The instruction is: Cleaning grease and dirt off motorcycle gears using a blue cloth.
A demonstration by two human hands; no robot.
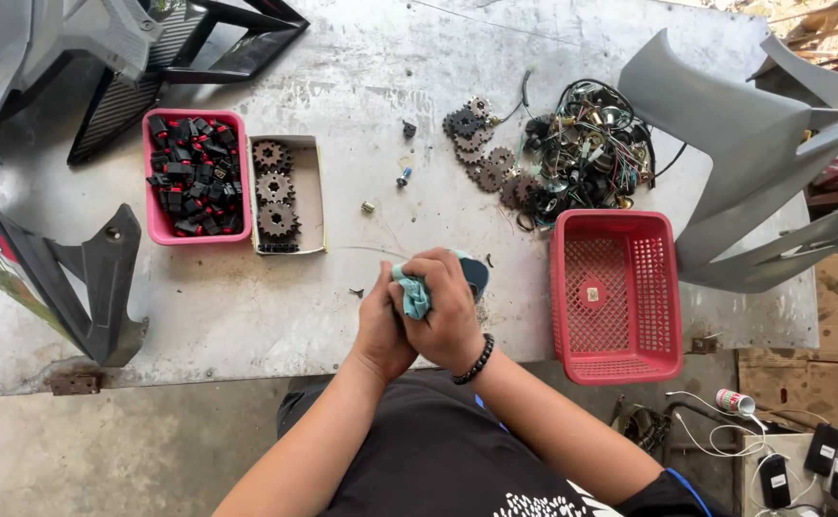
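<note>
- The right hand (pixel 447 311) and the left hand (pixel 380 330) are pressed together over the near edge of the metal workbench (pixel 246 306), straight in front of the body.
- Between them sits a light blue cloth (pixel 413 292), bunched up and wrapped round something small — the right hand's fingers are curled shut over the cloth from above, and the left hand is closed against it from the side and below.
- What the cloth covers cannot be made out; the fingers and the folds hide it, so its shape and long axis are unknown.
- A darker blue rounded edge (pixel 477 276) shows just past the right knuckles; whether it is more cloth or a separate thing is unclear.
- The empty red basket (pixel 620 359) stands just to the right of the hands, nearer the right hand.
- Further back lie a loose spread of sprockets (pixel 486 163) beside a tangle of wiring and small parts (pixel 591 153).
- To the left, well apart from the hands, a cardboard box of sprockets (pixel 278 196) touches a pink tray of black and red switches (pixel 194 177).
- Grey plastic fairing panels (pixel 754 153) are cut off at the picture's edges.
</note>
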